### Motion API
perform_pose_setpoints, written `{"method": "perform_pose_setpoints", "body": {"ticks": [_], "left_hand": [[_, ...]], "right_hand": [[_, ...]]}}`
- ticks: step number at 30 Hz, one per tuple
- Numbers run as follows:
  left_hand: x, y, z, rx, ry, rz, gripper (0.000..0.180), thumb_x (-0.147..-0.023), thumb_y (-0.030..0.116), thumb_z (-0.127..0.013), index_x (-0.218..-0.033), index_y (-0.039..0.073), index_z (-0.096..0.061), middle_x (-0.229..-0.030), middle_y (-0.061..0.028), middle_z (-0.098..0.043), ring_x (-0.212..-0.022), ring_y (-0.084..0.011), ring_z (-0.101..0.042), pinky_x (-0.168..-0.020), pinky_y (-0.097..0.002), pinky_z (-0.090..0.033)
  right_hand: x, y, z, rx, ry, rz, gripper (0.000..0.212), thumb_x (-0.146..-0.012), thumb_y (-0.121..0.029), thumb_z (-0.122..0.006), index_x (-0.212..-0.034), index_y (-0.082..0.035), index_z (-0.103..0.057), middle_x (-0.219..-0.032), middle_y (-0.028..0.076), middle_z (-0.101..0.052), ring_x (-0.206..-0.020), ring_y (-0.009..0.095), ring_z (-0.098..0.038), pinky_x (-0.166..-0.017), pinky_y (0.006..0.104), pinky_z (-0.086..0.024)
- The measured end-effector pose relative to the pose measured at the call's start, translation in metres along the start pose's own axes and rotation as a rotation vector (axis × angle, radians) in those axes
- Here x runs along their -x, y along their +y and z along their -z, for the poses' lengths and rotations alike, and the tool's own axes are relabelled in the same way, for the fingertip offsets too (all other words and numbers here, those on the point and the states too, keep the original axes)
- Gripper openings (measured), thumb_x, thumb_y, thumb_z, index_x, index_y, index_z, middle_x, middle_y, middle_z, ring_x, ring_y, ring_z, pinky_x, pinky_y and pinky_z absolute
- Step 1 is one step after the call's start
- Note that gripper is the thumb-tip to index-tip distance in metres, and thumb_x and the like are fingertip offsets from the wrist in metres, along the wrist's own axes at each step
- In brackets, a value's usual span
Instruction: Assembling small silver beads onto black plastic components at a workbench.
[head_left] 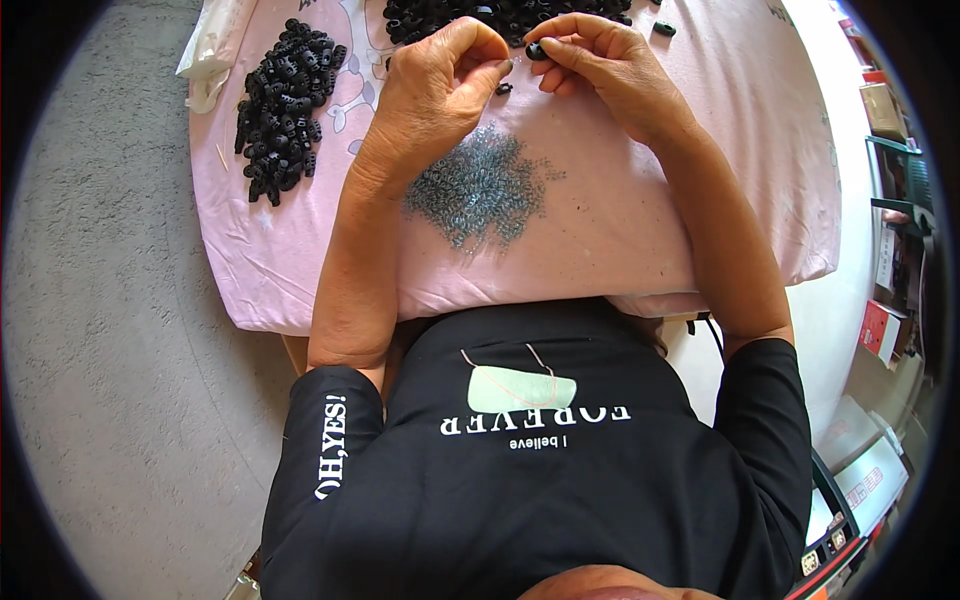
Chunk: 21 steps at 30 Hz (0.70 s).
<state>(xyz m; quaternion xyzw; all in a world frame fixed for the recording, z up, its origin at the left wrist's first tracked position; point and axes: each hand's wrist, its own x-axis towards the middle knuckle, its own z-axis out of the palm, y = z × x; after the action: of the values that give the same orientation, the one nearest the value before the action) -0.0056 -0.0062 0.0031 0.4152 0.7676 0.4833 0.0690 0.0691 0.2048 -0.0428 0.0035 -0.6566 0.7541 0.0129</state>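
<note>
Small black piece, rounded, smooth and plastic-looking, is pinched by the right hand above the pink cloth-covered surface. Both forearms reach forward; the left hand curls, thumb toward index finger, and I cannot tell whether it grips anything. The piece sits just right of the left fingertips. Between the forearms, shiny coil-like bits form a loose heap; ridged black parts are piled at left.
</note>
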Motion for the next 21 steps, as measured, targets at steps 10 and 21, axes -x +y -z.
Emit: {"method": "perform_pose_setpoints", "body": {"ticks": [10,21], "left_hand": [[0.000,0.000,-0.004,0.006,-0.009,-0.007,0.009,-0.090,0.007,-0.071,-0.096,0.002,-0.067,-0.084,-0.0090,-0.072,-0.077,-0.0142,-0.069,-0.071,-0.0268,-0.056],[0.000,0.001,-0.008,0.085,0.015,0.010,0.012,-0.089,0.009,-0.074,-0.095,0.001,-0.068,-0.082,-0.0056,-0.070,-0.074,-0.0095,-0.066,-0.068,-0.0241,-0.055]], "right_hand": [[0.003,-0.008,-0.008,0.075,-0.016,-0.009,0.023,-0.102,-0.020,-0.060,-0.116,-0.004,-0.069,-0.092,0.003,-0.071,-0.078,0.005,-0.065,-0.075,0.0197,-0.055],[0.006,-0.011,-0.012,0.030,-0.029,-0.066,0.025,-0.102,-0.021,-0.059,-0.115,-0.003,-0.068,-0.092,0.004,-0.071,-0.078,0.006,-0.066,-0.075,0.0196,-0.056]]}}
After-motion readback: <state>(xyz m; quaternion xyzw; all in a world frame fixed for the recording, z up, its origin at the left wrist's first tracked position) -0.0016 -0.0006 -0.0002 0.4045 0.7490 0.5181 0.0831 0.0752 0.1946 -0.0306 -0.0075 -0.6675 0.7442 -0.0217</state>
